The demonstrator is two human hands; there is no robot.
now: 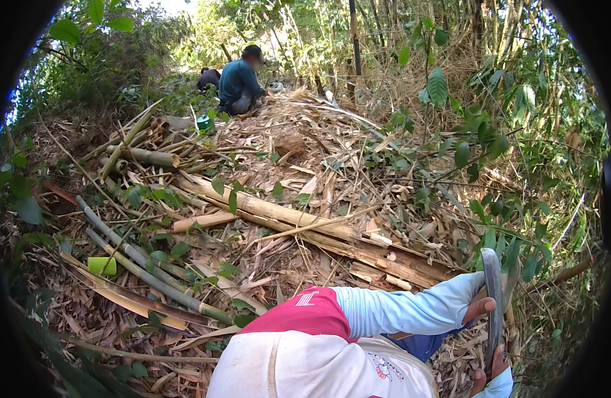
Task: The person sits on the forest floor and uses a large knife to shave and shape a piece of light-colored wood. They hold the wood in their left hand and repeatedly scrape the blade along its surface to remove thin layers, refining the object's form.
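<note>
One long dark metal blade [494, 298] stands nearly upright at the lower right of the frame, between both hands. The left hand [480, 309] has a thumb or finger against its middle, the rest hidden, so I cannot tell whether it grips; the right hand [496, 365] has its fingers curled about the blade's lower end. A pale blue sleeve [405, 308] crosses in front of the ground there, and leafy branches [511, 242] crowd close above the blade. Split bamboo [305, 229] runs from the centre toward it over dry litter [285, 262]. Greenish poles [143, 262] and a lime-green cylinder [102, 266] lie lower left, cut bamboo [146, 156] upper left. A person in teal [239, 83] sits at the top.
</note>
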